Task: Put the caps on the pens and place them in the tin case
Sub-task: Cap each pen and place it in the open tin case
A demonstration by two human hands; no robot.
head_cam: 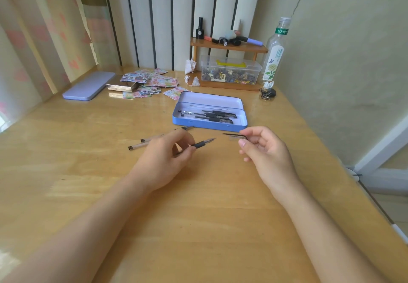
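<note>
My left hand (pixel 164 155) grips an uncapped pen (pixel 202 143) by its black grip, tip pointing right. My right hand (pixel 263 148) pinches a clear pen cap (pixel 235 136) with a black clip, its open end facing the pen tip a short gap away. Just beyond both hands lies the open blue tin case (pixel 176 121), holding several capped black pens (pixel 208 115). Two more pens (pixel 146 141) lie on the wooden desk behind my left hand, partly hidden by it.
The case's purple lid (pixel 88 86) lies at the back left beside a scatter of stickers (pixel 152 81). A wooden shelf (pixel 228 46) with a clear box of clips stands at the back. A bottle (pixel 273 51) and black clips (pixel 268 94) are near the right wall.
</note>
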